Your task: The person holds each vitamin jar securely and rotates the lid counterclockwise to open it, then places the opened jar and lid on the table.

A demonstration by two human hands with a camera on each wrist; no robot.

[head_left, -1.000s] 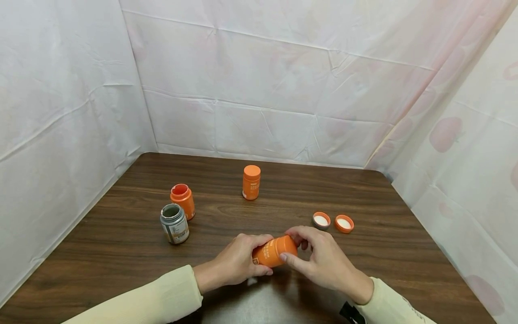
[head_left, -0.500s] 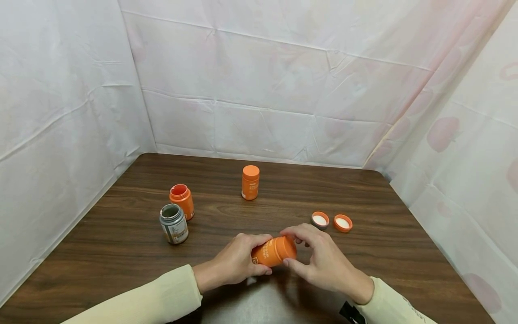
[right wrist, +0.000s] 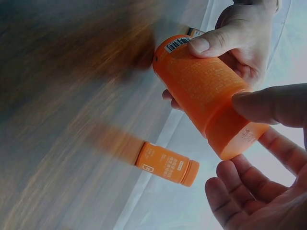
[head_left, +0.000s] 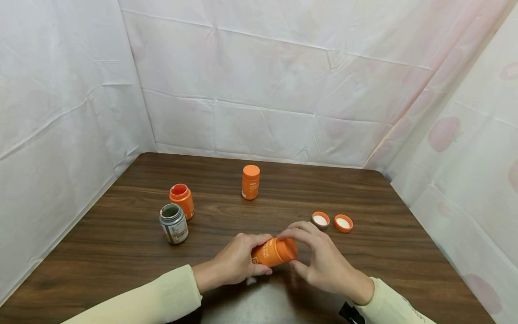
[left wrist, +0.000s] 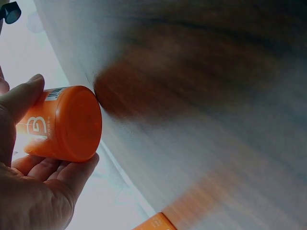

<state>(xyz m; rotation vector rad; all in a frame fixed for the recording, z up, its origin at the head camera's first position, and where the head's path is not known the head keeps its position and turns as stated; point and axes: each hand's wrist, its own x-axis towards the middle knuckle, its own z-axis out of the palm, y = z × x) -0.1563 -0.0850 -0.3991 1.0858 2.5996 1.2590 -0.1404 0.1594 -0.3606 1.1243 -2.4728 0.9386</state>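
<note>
Near the front of the table, my left hand (head_left: 236, 260) grips the body of an orange bottle (head_left: 267, 254), tilted with its cap end towards the right. My right hand (head_left: 325, 261) has thumb and fingers around the bottle's orange cap (head_left: 288, 250). The right wrist view shows the thumb on the side of the cap (right wrist: 225, 132), which sits on the bottle, and fingertips touching it from the other side. In the left wrist view the base of the bottle (left wrist: 79, 124) faces the camera, near the wooden surface.
A capped orange bottle (head_left: 250, 183) stands farther back. At the left stand an uncapped orange bottle (head_left: 185, 204) and an uncapped grey bottle (head_left: 176, 230). Two caps, one grey-sided (head_left: 320, 220) and one orange (head_left: 343, 223), lie with white insides up on the brown table (head_left: 384, 252).
My right hand's fingers and thumb have shifted around the cap, the index finger moving left over its top. The left hand and its bottle have stayed put.
</note>
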